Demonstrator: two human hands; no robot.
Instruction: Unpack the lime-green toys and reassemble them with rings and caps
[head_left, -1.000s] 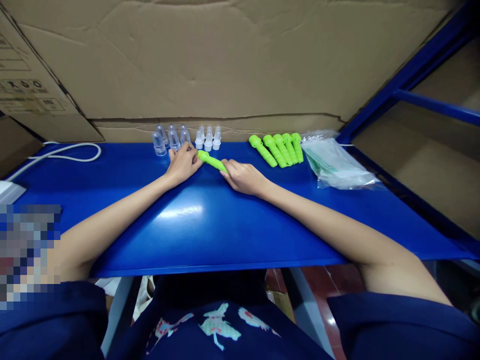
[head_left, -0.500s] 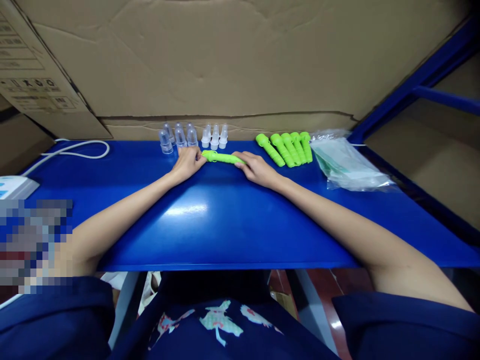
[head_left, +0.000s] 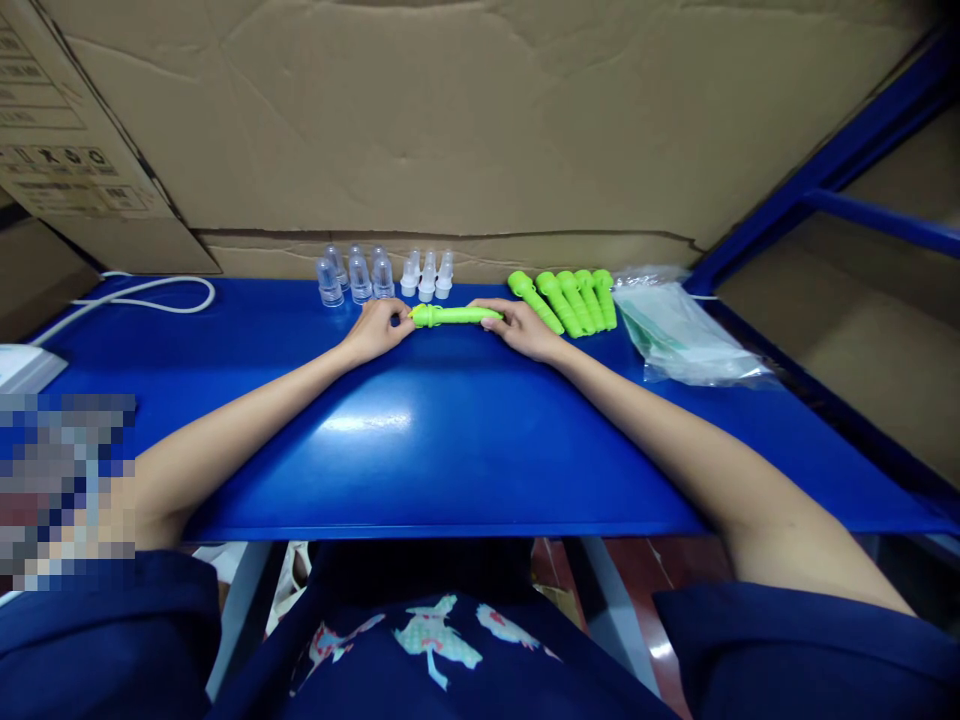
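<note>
A bright green plastic tube (head_left: 454,316) lies sideways on the blue table (head_left: 420,430), held at both ends. My left hand (head_left: 379,328) pinches its left, flanged end. My right hand (head_left: 521,328) grips its right end with curled fingers. Just behind my left hand stand several clear plastic caps (head_left: 352,275) and several small white nozzles (head_left: 426,275). A row of several more green tubes (head_left: 566,298) lies right of my right hand.
A clear plastic bag (head_left: 686,335) lies at the far right of the table. A white cable (head_left: 142,295) and a white device (head_left: 22,365) sit at the left. Cardboard sheets (head_left: 450,130) form the back wall; a blue frame (head_left: 847,160) rises at right.
The green tube has turned from slanting to lying level, and both hands have shifted slightly away from me and to the right with it.
</note>
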